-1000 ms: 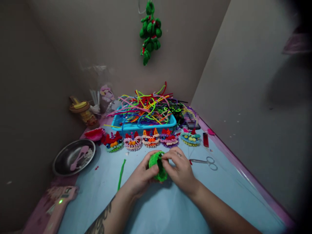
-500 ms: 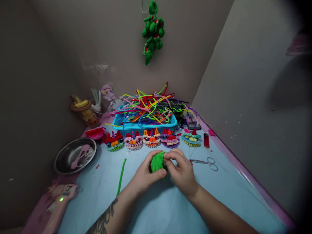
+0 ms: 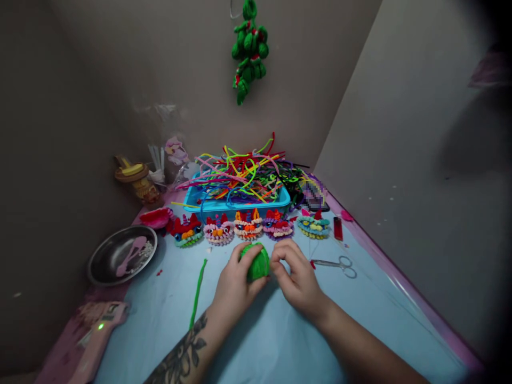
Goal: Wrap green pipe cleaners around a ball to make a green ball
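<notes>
My left hand [image 3: 234, 285] is closed around a rounded green fuzzy piece [image 3: 259, 262], which looks wound from pipe cleaner. Just to its right, my right hand [image 3: 298, 276] has thumb and forefinger pinched together; whatever is between them is too small to make out. A loose green pipe cleaner [image 3: 197, 290] lies on the table left of my hands. Several multicoloured animal-face pieces [image 3: 248, 225] made of pipe cleaner sit in a row beyond them. To the right lie small scissors [image 3: 336, 264].
A blue tray [image 3: 240, 207] heaped with coloured pipe cleaners stands at the back. On the left are a metal bowl [image 3: 98, 261] holding a pink scoop and a pink glue gun-like device [image 3: 100, 341] with a green light. A green pipe-cleaner bunch [image 3: 250, 50] hangs on the wall.
My right hand has come slightly away from the green piece. My left hand has turned it and shifted a little left, its fingers now lying over the top.
</notes>
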A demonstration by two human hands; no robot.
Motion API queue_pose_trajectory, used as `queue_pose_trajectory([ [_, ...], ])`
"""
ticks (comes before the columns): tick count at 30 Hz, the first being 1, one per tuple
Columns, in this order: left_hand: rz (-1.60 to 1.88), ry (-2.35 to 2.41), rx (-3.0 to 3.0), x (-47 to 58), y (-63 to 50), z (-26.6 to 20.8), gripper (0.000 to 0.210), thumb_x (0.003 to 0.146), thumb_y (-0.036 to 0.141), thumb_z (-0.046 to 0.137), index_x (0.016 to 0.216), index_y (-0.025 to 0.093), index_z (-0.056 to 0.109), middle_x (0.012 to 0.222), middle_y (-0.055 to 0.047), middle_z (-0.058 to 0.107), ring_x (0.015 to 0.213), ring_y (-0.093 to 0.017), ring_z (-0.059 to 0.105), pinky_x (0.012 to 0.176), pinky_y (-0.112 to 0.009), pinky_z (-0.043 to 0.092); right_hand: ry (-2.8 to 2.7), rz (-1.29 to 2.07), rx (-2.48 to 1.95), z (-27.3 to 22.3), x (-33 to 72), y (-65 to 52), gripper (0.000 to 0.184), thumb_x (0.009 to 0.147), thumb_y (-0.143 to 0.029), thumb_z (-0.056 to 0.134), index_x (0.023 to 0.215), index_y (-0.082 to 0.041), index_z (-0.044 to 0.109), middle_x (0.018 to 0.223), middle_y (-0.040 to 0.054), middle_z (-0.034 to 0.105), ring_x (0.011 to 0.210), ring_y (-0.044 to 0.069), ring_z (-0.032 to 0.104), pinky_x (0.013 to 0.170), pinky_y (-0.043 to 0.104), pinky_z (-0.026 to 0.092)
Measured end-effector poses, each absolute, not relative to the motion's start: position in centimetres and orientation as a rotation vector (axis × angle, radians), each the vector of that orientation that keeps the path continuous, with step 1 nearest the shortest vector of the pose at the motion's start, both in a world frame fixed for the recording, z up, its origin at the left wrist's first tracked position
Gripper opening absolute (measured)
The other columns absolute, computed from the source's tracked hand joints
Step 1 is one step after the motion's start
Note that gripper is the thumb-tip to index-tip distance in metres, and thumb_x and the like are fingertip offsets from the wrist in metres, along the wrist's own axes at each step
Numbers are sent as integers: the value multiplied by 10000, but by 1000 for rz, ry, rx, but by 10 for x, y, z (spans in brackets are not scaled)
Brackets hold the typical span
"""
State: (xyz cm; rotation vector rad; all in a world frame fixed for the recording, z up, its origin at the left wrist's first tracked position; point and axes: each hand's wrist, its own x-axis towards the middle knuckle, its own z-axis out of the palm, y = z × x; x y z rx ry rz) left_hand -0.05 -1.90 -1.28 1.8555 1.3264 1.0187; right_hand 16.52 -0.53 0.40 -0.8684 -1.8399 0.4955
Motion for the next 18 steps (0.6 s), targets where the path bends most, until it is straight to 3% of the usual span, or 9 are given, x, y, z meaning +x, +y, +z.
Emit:
queue_pose_trajectory([
  [6, 1093, 1196, 1673, 3, -15, -11, 588, 660, 229, 761, 1209, 270, 556, 1225, -87, 533, 1132, -280, 507, 948, -382, 425, -1721, 668, -806, 6, 168, -5, 97, 903, -225, 458, 822, -214, 510, 834, 39, 495, 806, 187, 526, 713, 318, 450],
  [8, 1090, 1173, 1470, 3, -14, -10, 630, 640, 266, 785, 1218, 248, 534, 1204, -92, 554, 1117, -288, 519, 918, -385, 447, -1689, 685, -824, 2, 168, -1, 98, 904, -248, 463, 926, -217, 553, 909, 61, 532, 881, 204, 543, 760, 335, 459],
  [13, 942, 882, 1117, -1, -12, -6, 689, 692, 319, 761, 1302, 200, 464, 1198, -101, 590, 1078, -275, 563, 907, -369, 456, -1665, 742, -967, -8, 168, 8, 320, 855, -222, 529, 1175, -245, 542, 1149, 90, 547, 1062, 222, 538, 823, 343, 479],
  [18, 956, 826, 1112, -3, -10, -6, 657, 708, 353, 748, 1298, 189, 510, 1311, -121, 544, 1159, -303, 524, 945, -374, 446, -1574, 886, -1057, -17, 167, 15, 170, 819, -189, 561, 963, -214, 648, 974, 56, 628, 903, 189, 612, 744, 300, 518],
])
